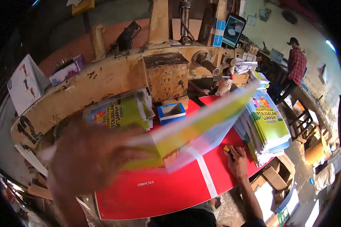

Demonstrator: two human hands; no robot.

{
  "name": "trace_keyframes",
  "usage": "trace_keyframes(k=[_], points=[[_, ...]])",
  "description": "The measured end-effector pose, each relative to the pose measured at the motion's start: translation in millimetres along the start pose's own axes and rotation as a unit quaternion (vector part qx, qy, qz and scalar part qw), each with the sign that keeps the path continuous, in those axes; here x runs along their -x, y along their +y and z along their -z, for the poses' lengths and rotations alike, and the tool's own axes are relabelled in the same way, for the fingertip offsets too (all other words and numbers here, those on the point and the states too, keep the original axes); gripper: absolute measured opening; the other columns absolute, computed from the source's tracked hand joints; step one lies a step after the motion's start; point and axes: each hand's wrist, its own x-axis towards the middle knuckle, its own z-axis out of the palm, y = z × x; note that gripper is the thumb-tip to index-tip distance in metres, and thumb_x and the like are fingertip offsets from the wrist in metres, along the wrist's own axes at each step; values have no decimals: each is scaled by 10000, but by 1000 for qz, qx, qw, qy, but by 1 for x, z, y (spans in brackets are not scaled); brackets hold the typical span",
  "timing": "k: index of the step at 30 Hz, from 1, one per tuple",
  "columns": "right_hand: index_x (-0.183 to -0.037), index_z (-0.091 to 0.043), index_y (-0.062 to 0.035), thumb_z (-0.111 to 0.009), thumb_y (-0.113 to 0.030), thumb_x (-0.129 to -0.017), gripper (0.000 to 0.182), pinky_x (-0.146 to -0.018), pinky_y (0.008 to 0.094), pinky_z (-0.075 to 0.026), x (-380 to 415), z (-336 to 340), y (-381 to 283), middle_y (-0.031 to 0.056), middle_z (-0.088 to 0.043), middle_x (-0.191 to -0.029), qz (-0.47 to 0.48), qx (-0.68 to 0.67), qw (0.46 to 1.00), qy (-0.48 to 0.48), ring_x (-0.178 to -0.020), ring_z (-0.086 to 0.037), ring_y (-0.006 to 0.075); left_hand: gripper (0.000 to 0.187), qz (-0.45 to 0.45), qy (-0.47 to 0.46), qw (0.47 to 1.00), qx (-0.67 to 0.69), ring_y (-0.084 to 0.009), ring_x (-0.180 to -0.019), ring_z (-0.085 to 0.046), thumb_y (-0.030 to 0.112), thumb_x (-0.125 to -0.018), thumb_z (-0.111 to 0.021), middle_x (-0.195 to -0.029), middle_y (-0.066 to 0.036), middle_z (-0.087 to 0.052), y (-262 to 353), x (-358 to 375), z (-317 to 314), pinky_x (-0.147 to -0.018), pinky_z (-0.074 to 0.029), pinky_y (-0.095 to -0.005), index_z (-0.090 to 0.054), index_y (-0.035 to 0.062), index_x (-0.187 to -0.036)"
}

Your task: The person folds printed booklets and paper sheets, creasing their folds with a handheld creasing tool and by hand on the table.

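My left hand (91,159), blurred by motion, grips an open booklet (193,138) by its near left end. The booklet is green and light blue, smeared, and tilted up over the red board (125,193). Low on the board's right side, my right hand (237,163) is closed around a small yellow-and-dark object (227,149), mostly hidden by the fingers. Just beyond that hand rises a tall stack of green printed booklets (267,121). Another booklet stack (117,113) lies behind my left hand, partly covered by it.
A worn cream-coloured machine (166,77) spans the back of the board. In front of it sits a small blue box (171,112). A phone (234,31) is propped above. Cardboard scraps (274,178) lie at lower right. Another person (296,62) stands at the far right.
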Motion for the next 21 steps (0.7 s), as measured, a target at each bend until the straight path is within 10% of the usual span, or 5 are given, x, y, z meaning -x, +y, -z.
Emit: trace_keyframes(k=[4, 11, 14, 16, 21], points=[[-1259, -681, -40, -750, -126, -830, 443, -1003, 522, -479, 3, 3, 2, 198, -673, -1131, -13, 3, 999, -29, -1037, -621, 410, 321, -42, -91, 898, 429, -141, -860, -695, 298, -966, -725, -966, -60, -759, -56, -62, -15, -795, -533, -309, -737, 83, -1204], [-1283, -623, 6, -765, -201, -885, 470, -1024, 528, -468, -19, 17, -3, 220, -667, -1163, -50, -36, 996, -70, -1072, -615, 447, 519, -39, -216, 887, 407, -158, -934, -694, 440, -894, -796, -993, -102, -750, -131, -89, -246, -813, -527, -323, -708, 11, -1173], [-1394, -465, 20, -721, -128, -923, 557, -1050, 551, -441, -53, 27, 8, 244, -605, -1300, 6, -48, 998, 51, -1184, -579, 464, 526, -31, -191, 935, 297, -247, -1059, -684, 419, -878, -804, -1131, -145, -723, -123, -64, -281, -905, -521, -379, -679, 39, -1219], [-1448, -413, 13, -696, -73, -904, 619, -1099, 534, -383, -97, 52, -2, 231, -582, -1284, 22, -54, 997, 52, -1271, -494, 452, 546, 0, 103, 982, 159, -333, -1190, -612, 374, -872, -795, -1281, -171, -653, -104, -38, -296, -1014, -472, -467, -621, 81, -1299], [-1576, -313, -63, -669, -134, -890, 776, -1172, 567, -232, -236, 54, 6, 188, -571, -1337, 133, 31, 983, 121, -1433, -329, 415, 526, 16, 160, 965, 205, -387, -1284, -528, 300, -891, -770, -1372, -154, -589, -82, -10, -330, -1132, -387, -511, -582, 95, -1337]])
